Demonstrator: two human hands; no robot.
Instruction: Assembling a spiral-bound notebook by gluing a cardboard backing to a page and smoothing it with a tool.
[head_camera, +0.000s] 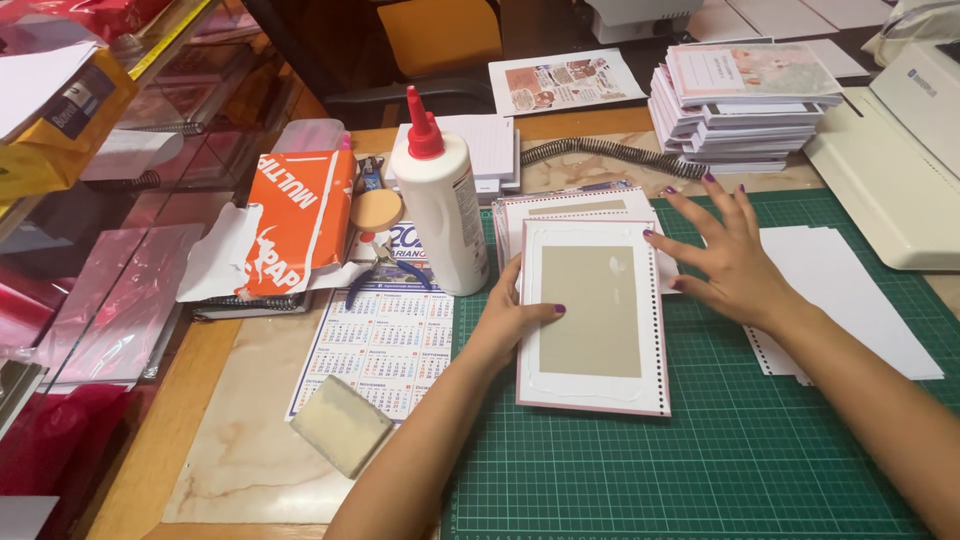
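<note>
Worktop: I see a green cutting mat beneath both hands.
Paper stack: far beyond the right hand.
Card cover: flat on the mat between both hands, grey board glued at centre.
Glue bottle: upright, just beyond the left hand.
Left hand: grip flat, thumb pressing the cover's left edge.
Right hand: grip released, fingers spread, touching the cover's upper right edge.
</note>
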